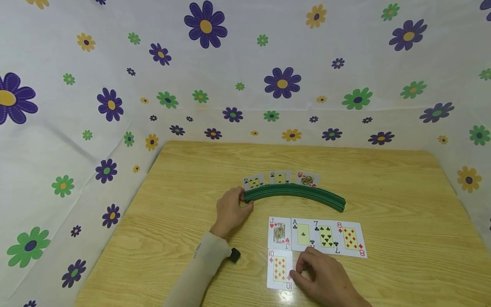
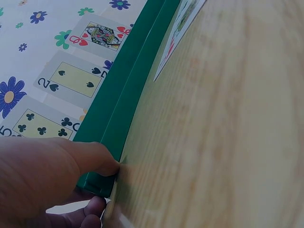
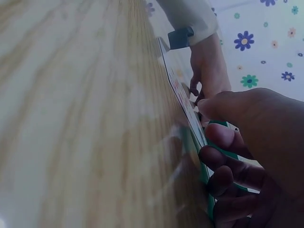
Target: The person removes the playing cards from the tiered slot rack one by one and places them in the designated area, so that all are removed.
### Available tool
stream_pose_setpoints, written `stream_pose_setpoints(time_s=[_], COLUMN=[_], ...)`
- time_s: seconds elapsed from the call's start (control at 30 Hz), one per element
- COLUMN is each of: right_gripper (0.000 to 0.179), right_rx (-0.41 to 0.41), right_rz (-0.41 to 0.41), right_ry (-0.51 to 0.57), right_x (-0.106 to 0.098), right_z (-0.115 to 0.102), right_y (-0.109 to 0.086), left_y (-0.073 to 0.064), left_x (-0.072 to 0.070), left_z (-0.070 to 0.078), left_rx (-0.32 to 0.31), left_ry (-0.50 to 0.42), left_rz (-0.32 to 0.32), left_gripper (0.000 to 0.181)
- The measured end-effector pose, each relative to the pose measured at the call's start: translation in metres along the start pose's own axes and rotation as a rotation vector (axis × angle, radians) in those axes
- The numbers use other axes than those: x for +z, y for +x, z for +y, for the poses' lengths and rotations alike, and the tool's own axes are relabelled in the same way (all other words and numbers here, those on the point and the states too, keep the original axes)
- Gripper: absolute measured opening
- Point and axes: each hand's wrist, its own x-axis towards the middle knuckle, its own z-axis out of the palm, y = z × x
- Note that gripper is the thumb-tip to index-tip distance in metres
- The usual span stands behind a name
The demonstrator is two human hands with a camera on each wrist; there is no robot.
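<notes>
My left hand (image 1: 232, 209) grips the left end of a green curved card holder (image 1: 291, 189), thumb on its near side. Standing in the holder are the five of clubs (image 2: 42, 124), two of spades (image 2: 76, 80) and queen of hearts (image 2: 100, 37). In front of it, the jack of hearts (image 1: 279, 233), ace of clubs (image 1: 303, 234), seven of clubs (image 1: 326, 237) and eight of diamonds (image 1: 350, 238) lie in a face-up row. Below the jack lies the ten of diamonds (image 1: 279, 268). My right hand (image 1: 326, 273), fingers loosely curled, has its thumb at the ten's right edge.
The wooden table (image 1: 402, 192) extends around the cards. Behind it and along its sides hangs a white flowered cloth (image 1: 245, 55). A small black device (image 1: 235, 255) sits at the left sleeve's cuff.
</notes>
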Motion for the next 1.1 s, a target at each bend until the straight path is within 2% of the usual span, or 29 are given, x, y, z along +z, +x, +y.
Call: stream_pose_setpoints(time_s=[0.1,0.17,0.3,0.43,0.63,0.73,0.93,1.1], right_gripper=[0.026,0.027,0.033,0.033,0.022,0.026,0.04,0.04], right_rx=[0.026,0.022,-0.06,-0.156,-0.193,-0.208,-0.188,-0.151], right_rz=[0.002,0.04,0.203,0.365,0.497,0.567,0.616,0.623], right_ry=[0.043,0.065,0.036,-0.027,-0.065,-0.078,-0.078,-0.052], right_x=[-0.003,-0.005,-0.007,-0.015,-0.036,-0.047,-0.064,-0.074], right_z=[-0.002,-0.004,-0.004,-0.001,0.009,0.014,0.024,0.031], right_y=[0.001,0.001,0.007,0.023,0.05,0.064,0.089,0.107], left_y=[-0.001,-0.002,-0.002,-0.002,-0.002,-0.001,-0.002,-0.002], left_x=[-0.002,-0.003,-0.004,-0.005,-0.004,-0.004,-0.003,-0.003], left_z=[0.002,0.004,0.005,0.005,0.004,0.003,0.002,0.004], left_rx=[0.002,0.002,-0.001,-0.005,-0.013,-0.024,-0.025,-0.016], left_ry=[-0.013,-0.021,-0.017,-0.005,-0.013,-0.011,-0.009,-0.009], left_rz=[-0.005,-0.012,-0.014,-0.011,-0.013,-0.013,-0.004,0.0], left_gripper=[0.025,0.025,0.025,0.024,0.025,0.025,0.026,0.026])
